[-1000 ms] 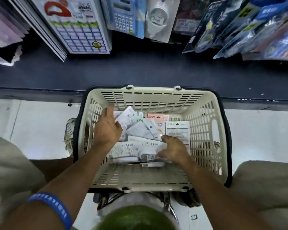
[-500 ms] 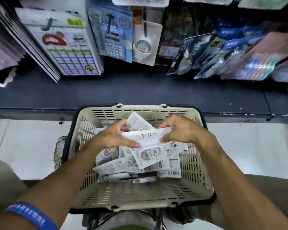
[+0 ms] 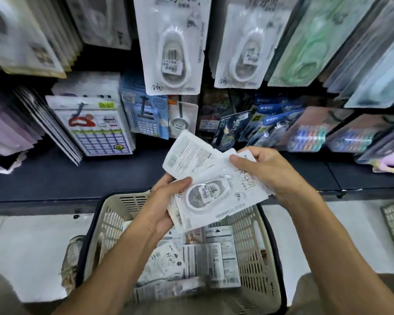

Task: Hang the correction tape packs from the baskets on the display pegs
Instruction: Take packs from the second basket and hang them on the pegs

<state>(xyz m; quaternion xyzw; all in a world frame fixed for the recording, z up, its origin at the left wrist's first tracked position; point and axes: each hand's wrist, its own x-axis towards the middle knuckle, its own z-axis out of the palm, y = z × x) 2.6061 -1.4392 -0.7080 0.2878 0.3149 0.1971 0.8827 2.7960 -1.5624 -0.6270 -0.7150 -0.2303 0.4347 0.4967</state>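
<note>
Below my forearms sits the cream basket (image 3: 114, 226), its floor covered with loose correction tape packs (image 3: 205, 258) lying flat and overlapping. Above its far rim I hold a small fan of packs. My left hand (image 3: 162, 208) grips their lower left edge, thumb curled over the front. My right hand (image 3: 271, 171) pinches the upper right corner of the front pack (image 3: 216, 196), whose clear blister faces me. A second pack (image 3: 189, 155) juts out behind it, printed back showing. Beyond lies the dark shelf ledge (image 3: 77, 176). Farther up, two matching white packs (image 3: 172, 51) hang side by side on the display, blue calculator cards (image 3: 146, 117) lower left of them.
</note>
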